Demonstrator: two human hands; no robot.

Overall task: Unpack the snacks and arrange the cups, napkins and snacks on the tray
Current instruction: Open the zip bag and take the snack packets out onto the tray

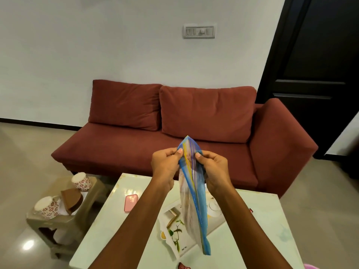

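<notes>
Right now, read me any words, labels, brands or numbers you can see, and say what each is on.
No text reads clearly.
Leaf-printed sheet: small dark print near its lower edge, too blurred to read.
Zip bag: coloured stripes, no words visible.
Flowered cups: pattern only.

Soft, even indoor light, a glare spot on the floor [28, 245], wide-angle bending at the edges.

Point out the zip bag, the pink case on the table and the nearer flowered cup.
zip bag [187, 206]: head view, on its clear side.
pink case [131, 203]: head view, middle of its top face.
nearer flowered cup [49, 210]: head view, on its patterned wall.
</notes>
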